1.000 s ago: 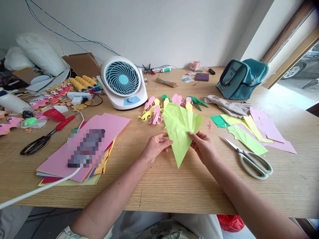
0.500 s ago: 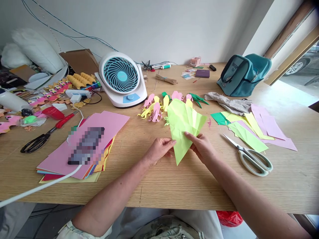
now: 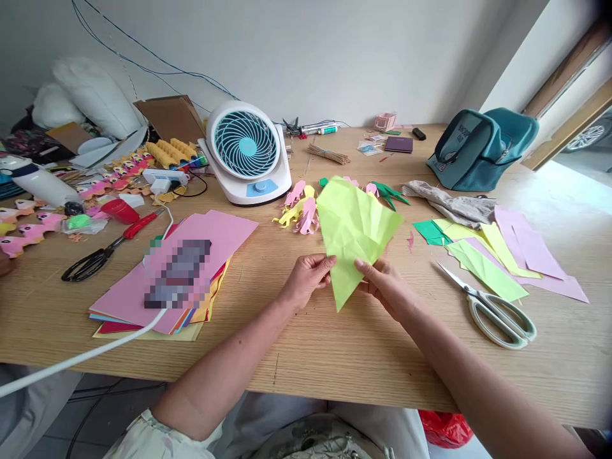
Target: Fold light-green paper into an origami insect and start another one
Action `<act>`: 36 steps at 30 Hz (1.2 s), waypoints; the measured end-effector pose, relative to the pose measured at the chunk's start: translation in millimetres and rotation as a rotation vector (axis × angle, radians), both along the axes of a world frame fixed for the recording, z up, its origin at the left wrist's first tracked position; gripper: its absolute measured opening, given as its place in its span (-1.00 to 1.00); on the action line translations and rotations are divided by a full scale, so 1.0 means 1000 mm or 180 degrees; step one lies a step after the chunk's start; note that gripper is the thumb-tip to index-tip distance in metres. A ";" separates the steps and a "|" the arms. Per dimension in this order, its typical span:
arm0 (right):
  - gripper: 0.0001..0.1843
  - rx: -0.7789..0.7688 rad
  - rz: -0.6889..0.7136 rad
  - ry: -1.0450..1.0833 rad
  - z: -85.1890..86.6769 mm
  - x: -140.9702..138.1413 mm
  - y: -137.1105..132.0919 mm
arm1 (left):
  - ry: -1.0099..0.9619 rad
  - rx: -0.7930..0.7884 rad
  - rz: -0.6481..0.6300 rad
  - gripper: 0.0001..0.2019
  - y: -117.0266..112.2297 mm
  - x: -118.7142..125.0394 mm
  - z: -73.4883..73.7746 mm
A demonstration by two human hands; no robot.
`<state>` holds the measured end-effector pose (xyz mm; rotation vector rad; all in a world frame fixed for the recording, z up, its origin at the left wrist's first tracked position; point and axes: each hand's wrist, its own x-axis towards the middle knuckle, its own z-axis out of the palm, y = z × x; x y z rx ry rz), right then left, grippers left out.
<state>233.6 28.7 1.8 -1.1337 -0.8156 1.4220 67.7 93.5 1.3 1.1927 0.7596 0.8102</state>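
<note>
A creased sheet of light green paper (image 3: 356,223) is held up over the middle of the table, its pointed end toward me. My left hand (image 3: 310,277) pinches its left edge between thumb and fingers. On the other side my right hand (image 3: 382,284) grips the lower right edge, thumb on top and fingers underneath. Behind the sheet lie several folded paper flowers (image 3: 308,213) in pink and yellow, partly hidden by it. Green paper leaves (image 3: 389,193) show just beyond its upper right corner.
White-handled scissors (image 3: 497,312) lie right, below cut paper strips (image 3: 492,271). Left are a stack of coloured paper (image 3: 229,229) with a blurred device on top and black-and-red scissors (image 3: 109,248). A fan (image 3: 248,153), a bundle of sticks (image 3: 329,153) and a teal bag (image 3: 478,150) stand farther back.
The green sheet has opened out wider and flatter between my hands. My left hand has risen slightly along its edge. The whole view has shifted a little to the left.
</note>
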 end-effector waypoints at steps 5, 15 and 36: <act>-0.63 0.0035 0.0277 -0.0664 -0.008 -0.009 0.000 | -0.0356 -0.0233 0.0165 -0.57 -0.009 0.007 -0.005; -0.70 0.0053 -0.0039 -0.0969 -0.015 -0.010 -0.003 | -0.0210 -0.0493 0.0366 -0.66 -0.018 0.012 -0.011; -0.67 -0.0293 0.0706 -0.1324 -0.010 0.007 -0.007 | -0.0275 -0.0049 0.0785 -0.60 0.017 -0.009 0.000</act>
